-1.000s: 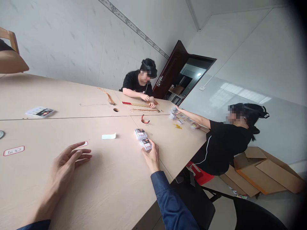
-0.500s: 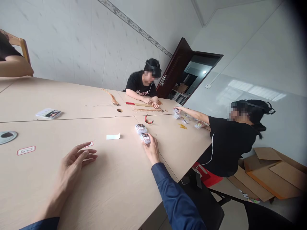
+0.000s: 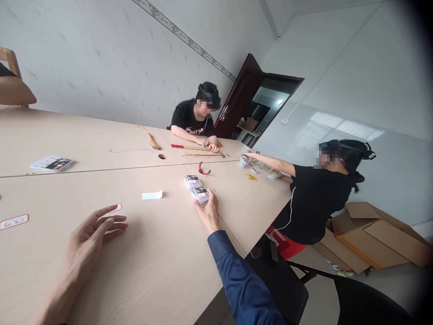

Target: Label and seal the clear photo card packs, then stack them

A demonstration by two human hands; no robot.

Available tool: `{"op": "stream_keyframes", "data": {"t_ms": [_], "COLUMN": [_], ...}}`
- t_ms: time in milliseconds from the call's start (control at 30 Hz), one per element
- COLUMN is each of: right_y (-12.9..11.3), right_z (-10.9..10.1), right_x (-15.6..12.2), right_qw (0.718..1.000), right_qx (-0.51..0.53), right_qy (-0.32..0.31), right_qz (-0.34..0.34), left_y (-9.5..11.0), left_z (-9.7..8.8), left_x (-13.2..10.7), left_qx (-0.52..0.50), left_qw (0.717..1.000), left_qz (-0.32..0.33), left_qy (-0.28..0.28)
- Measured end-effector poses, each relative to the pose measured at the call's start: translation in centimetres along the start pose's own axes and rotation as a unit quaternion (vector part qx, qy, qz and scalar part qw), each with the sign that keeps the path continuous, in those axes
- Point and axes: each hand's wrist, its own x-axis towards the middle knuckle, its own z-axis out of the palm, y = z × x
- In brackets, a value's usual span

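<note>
My right hand (image 3: pixel 209 214) is closed around the near one of two small stacks of printed, clear-wrapped packets (image 3: pixel 200 195), thumb and fingers on its sides. Touching that stack at its far side is the other packet stack (image 3: pixel 192 181). To the left, my left hand (image 3: pixel 89 239) hovers over the table with fingers apart and nothing in them. Its index fingertip overlaps a red-bordered label (image 3: pixel 117 207). Between the hands and farther off lies a pale paper strip (image 3: pixel 152 195).
A curved red-and-black object (image 3: pixel 204 169) lies beyond the stacks. More packets (image 3: pixel 51 163) rest at far left, near a cord bundle (image 3: pixel 152 140). One co-worker (image 3: pixel 194 117) sits opposite; another (image 3: pixel 314 194) at right handles packets. Cardboard boxes (image 3: pixel 379 234) are on the floor.
The view has turned slightly, so most things sit farther left in it. My right hand stays on the near stack. My left hand stays open over the table.
</note>
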Motion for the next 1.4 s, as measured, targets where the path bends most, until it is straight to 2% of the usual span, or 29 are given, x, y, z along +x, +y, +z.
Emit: {"op": "stream_keyframes", "data": {"t_ms": [167, 300, 367, 433, 533, 667, 733, 800, 867, 900, 1033, 1167, 1233, 1400], "right_y": [-0.9, -2.8, -4.6, -6.8, -10.8, -14.4, -14.5, -13.5, -12.1, -11.4, -9.9, -10.1, -10.5, -11.9], "right_z": [-0.4, -1.1, -1.0, -0.3, 1.8, 4.9, 5.9, 6.2, 6.1, 6.0, 6.1, 7.2, 7.3, 6.2], "right_x": [-0.2, -1.3, -2.3, -3.3, -4.3, -4.5, -4.3, -3.8, -3.1, -2.8, -2.3, -3.2, -3.5, -3.8], "right_qw": [0.997, 0.988, 0.985, 0.981, 0.968, 0.957, 0.959, 0.970, 0.982, 0.987, 0.989, 0.985, 0.982, 0.963], "right_qx": [0.009, 0.043, 0.066, 0.084, 0.115, 0.146, 0.165, 0.179, 0.151, 0.126, 0.055, 0.025, 0.052, 0.193], "right_qy": [0.051, 0.088, 0.059, 0.002, -0.072, -0.100, -0.088, -0.046, 0.001, 0.002, -0.060, -0.116, -0.133, -0.129], "right_qz": [-0.051, -0.117, -0.146, -0.177, -0.213, -0.228, -0.211, -0.161, -0.110, -0.104, -0.125, -0.129, -0.123, -0.138], "left_y": [-0.1, 0.2, 0.2, 0.1, -0.2, -0.4, -0.4, -0.5, -0.6, -0.6, -0.7, -0.6, -0.4, -0.2], "left_z": [0.0, 0.3, 0.4, 0.5, 0.5, 0.4, 0.5, 0.5, 0.5, 0.5, 0.6, 0.8, 0.9, 1.1], "left_x": [0.2, 0.2, 0.1, 0.1, 0.2, 0.2, 0.1, 0.0, -0.1, -0.1, -0.1, -0.2, -0.4, -0.8], "left_qx": [0.016, 0.003, -0.007, -0.015, -0.030, -0.052, -0.055, -0.057, -0.052, -0.047, -0.033, -0.026, -0.022, -0.011], "left_qw": [1.000, 1.000, 0.999, 0.999, 0.999, 0.998, 0.998, 0.998, 0.998, 0.998, 0.999, 0.999, 0.999, 0.999], "left_qz": [-0.013, -0.019, -0.019, -0.016, -0.009, -0.001, 0.001, 0.006, 0.012, 0.015, 0.020, 0.022, 0.023, 0.034], "left_qy": [0.008, 0.021, 0.026, 0.026, 0.021, 0.022, 0.018, 0.019, 0.022, 0.023, 0.024, 0.023, 0.023, 0.013]}}
